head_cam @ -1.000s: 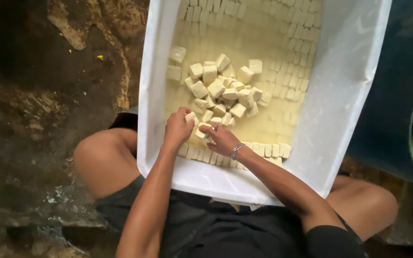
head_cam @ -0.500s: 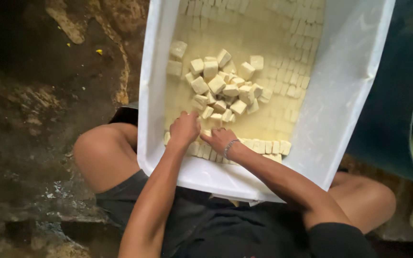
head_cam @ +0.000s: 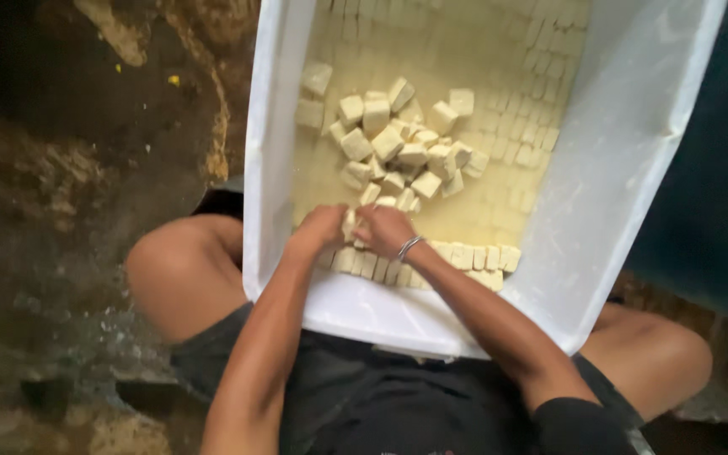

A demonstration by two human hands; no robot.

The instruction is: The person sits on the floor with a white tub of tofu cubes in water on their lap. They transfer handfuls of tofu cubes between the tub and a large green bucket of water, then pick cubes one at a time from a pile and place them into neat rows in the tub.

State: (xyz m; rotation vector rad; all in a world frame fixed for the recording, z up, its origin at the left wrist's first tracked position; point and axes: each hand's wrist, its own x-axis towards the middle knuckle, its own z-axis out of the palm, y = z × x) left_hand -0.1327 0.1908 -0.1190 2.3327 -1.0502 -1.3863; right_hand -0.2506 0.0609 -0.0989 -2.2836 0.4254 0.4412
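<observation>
A large white plastic tub [head_cam: 617, 194] rests between my knees, filled with pale yellowish liquid and cream-coloured cubes. A loose pile of cubes [head_cam: 402, 147] floats in the middle. A neat row of cubes [head_cam: 465, 257] lines the near wall. My left hand [head_cam: 318, 232] and my right hand [head_cam: 385, 229], which wears a thin metal bracelet, meet at the near wall over that row. A cube [head_cam: 350, 226] shows between the two hands, and both hands have their fingers curled on it. More cubes lie in faint rows under the liquid at the far end.
Wet, dark, uneven ground [head_cam: 69, 211] lies to the left of the tub. A dark blue-green container [head_cam: 709, 185] stands at the right edge. My bare knees [head_cam: 170, 274] flank the tub, with dark shorts below.
Both hands have drawn back from the loose pile toward the near wall of the tub and closed together over the row of cubes.
</observation>
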